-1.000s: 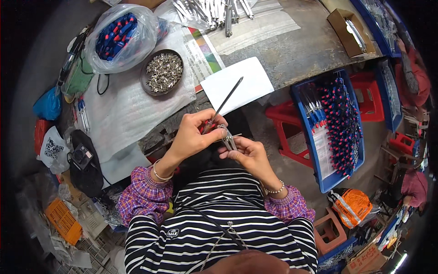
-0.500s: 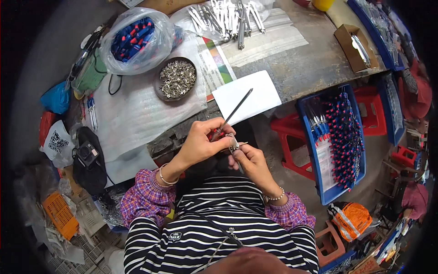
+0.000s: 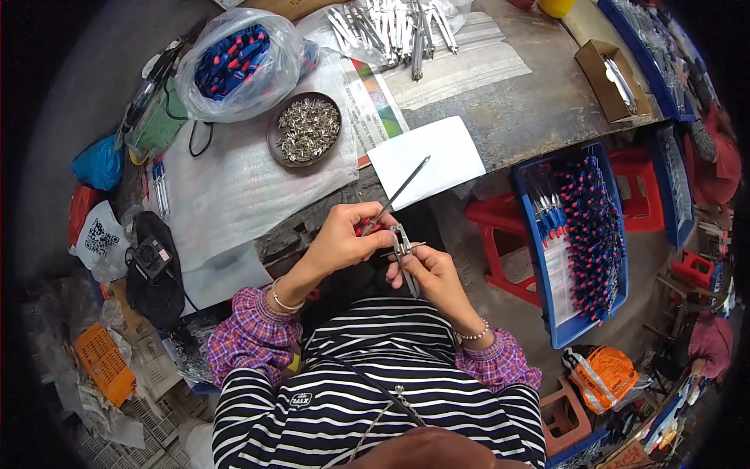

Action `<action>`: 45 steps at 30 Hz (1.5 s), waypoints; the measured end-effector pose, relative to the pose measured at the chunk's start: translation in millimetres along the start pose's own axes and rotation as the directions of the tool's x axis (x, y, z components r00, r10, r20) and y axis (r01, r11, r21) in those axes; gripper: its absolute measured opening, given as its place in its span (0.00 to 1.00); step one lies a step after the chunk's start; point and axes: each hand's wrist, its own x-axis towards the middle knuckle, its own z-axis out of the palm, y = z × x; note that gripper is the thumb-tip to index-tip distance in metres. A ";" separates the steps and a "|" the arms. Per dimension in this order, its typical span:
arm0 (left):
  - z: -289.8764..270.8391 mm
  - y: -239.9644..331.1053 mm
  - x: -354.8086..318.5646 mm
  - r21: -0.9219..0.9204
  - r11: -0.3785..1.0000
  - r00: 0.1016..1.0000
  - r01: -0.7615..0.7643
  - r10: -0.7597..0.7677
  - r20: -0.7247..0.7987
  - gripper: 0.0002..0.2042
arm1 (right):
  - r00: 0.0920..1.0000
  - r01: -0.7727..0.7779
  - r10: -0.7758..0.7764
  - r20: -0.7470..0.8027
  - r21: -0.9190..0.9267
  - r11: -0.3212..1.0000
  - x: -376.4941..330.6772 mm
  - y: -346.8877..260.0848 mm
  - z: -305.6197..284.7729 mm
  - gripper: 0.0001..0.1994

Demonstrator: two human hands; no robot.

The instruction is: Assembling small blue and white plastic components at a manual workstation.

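My left hand (image 3: 349, 235) is closed around a screwdriver (image 3: 406, 184), its red handle partly hidden in the palm and its long shaft slanting up to the right. The left thumb also reaches the top of a small silver metal tool (image 3: 404, 248), jointed like pliers. My right hand (image 3: 432, 275) pinches this tool's lower part between thumb and fingers. A thin rod (image 3: 418, 244) sticks out beside the right fingers; its kind is too small to make out. Beyond the hands, a white sheet (image 3: 437, 160) lies at the table's near edge, under the screwdriver's tip.
A round bowl of small metal parts (image 3: 307, 129) stands on the table beside a plastic bag of blue-red handles (image 3: 234, 62). Silver metal pieces (image 3: 398, 31) are heaped at the back. To the right, a blue tray (image 3: 556, 332) of blue-red tools rests by a red stool (image 3: 500, 234).
The silver tool has turned in my fingers and shows more of its jointed top and pointed lower end. The left thumb has drawn back slightly from it; the screwdriver stays in the left hand.
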 end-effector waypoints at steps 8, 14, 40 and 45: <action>2.1 -1.6 -4.4 0.261 0.949 0.968 -0.178 0.217 -0.126 0.05 | 0.997 -0.073 0.072 0.028 0.037 0.997 5.3 3.3 4.1 0.10; 1.4 4.1 -2.1 0.241 0.932 0.957 -0.271 0.288 -0.039 0.06 | 0.987 -0.159 0.161 -0.012 0.070 0.985 -0.5 -1.0 1.4 0.09; -290.5 80.5 56.8 0.815 0.571 0.495 -0.101 0.739 -0.457 0.17 | 0.981 -0.193 0.193 0.006 0.032 0.981 -10.7 27.2 1.1 0.08; -304.7 83.6 58.8 0.852 0.521 0.499 -0.048 0.752 -0.431 0.18 | 0.978 -0.207 0.207 0.005 -0.022 0.978 -8.2 22.8 7.1 0.09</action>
